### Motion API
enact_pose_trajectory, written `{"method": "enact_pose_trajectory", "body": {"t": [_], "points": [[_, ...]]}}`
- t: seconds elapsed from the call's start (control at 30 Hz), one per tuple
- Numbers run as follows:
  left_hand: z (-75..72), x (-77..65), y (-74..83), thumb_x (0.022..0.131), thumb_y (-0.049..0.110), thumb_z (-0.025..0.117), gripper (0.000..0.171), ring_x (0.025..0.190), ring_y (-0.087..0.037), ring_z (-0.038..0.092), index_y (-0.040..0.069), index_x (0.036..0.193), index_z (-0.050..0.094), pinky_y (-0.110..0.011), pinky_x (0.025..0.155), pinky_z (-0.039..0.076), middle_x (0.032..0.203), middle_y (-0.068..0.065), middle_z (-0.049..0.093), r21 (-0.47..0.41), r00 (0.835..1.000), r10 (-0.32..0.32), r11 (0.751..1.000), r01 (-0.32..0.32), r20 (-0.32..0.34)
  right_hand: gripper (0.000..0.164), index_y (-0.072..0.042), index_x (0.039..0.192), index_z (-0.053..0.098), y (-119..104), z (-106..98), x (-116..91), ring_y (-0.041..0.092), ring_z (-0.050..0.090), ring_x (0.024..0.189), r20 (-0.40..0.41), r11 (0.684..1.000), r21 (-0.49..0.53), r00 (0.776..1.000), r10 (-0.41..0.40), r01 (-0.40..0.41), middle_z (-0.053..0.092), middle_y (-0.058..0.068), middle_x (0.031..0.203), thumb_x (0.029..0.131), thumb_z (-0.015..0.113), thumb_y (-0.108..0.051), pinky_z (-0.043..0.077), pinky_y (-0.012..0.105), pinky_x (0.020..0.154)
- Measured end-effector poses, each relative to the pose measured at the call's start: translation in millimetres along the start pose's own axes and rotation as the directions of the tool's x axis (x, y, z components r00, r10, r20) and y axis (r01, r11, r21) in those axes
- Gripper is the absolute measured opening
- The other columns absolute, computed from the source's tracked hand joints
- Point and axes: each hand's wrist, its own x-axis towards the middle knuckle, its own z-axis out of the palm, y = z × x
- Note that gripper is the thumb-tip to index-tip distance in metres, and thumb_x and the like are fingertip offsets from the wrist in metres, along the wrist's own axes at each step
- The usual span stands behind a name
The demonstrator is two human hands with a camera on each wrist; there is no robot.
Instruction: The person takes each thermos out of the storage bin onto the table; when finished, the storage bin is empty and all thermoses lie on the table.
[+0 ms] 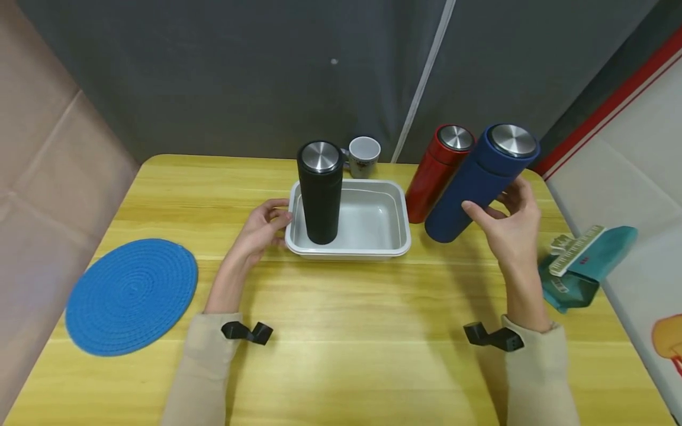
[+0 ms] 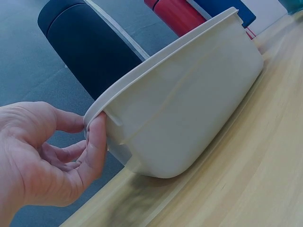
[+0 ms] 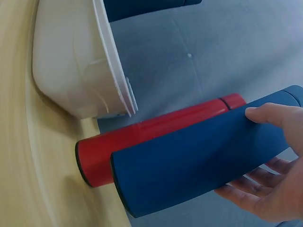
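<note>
My left hand (image 1: 261, 231) pinches the left rim of a white rectangular plastic basin (image 1: 373, 253), thumb and fingers at its edge in the left wrist view. Inside the basin, toward its left end, a black thermos bottle (image 1: 321, 201) with a steel-topped lid stands upright. My right hand (image 1: 511, 225) grips a blue thermos bottle (image 1: 469, 189) on its right side, thumb in front. The blue bottle leans to the right; its base appears clear of the tabletop in the right wrist view. Just behind it is a red thermos bottle (image 3: 142, 137), standing right of the basin and partly hidden.
Behind the basin stands a white mug (image 1: 364, 157), its lower part partly hidden. A round blue woven placemat (image 1: 133, 296) lies at the left. At the right edge of the wooden table (image 1: 341, 343) sits a green bag (image 1: 581, 278) with a clip. A grey curtain (image 1: 240, 77) hangs behind.
</note>
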Motion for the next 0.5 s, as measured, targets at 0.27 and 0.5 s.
{"method": "enact_pose_trajectory", "body": {"t": [0.27, 0.5], "points": [[1.3, 0.6, 0.9, 0.098, 0.009, 0.054, 0.044, 0.079, -0.021, 0.058, 0.001, 0.138, 0.04, -0.028, 0.053, 0.052, 0.112, -0.015, 0.051, -0.002, 1.0, -0.003, 1.0, 0.003, 0.007, 0.068, -0.011, 0.136, 0.049, 21, -5, 9, 0.014, 0.053, 0.103, -0.056, 0.997, -0.054, 0.997, 0.05, -0.053, 0.055, 0.001, 0.117, 0.075, 0.079, -0.004, 0.049, 0.018, 0.077], [0.8, 0.6, 0.0, 0.098, 0.009, 0.054, 0.045, 0.079, -0.021, 0.057, 0.0, 0.139, 0.039, -0.027, 0.054, 0.052, 0.113, -0.016, 0.05, 0.0, 1.0, -0.008, 1.0, 0.008, 0.009, 0.068, -0.012, 0.135, 0.048, 40, -2, 20, 0.014, 0.052, 0.104, -0.078, 0.996, -0.044, 0.995, 0.069, -0.073, 0.053, 0.0, 0.118, 0.076, 0.078, -0.003, 0.049, 0.022, 0.081]]}}
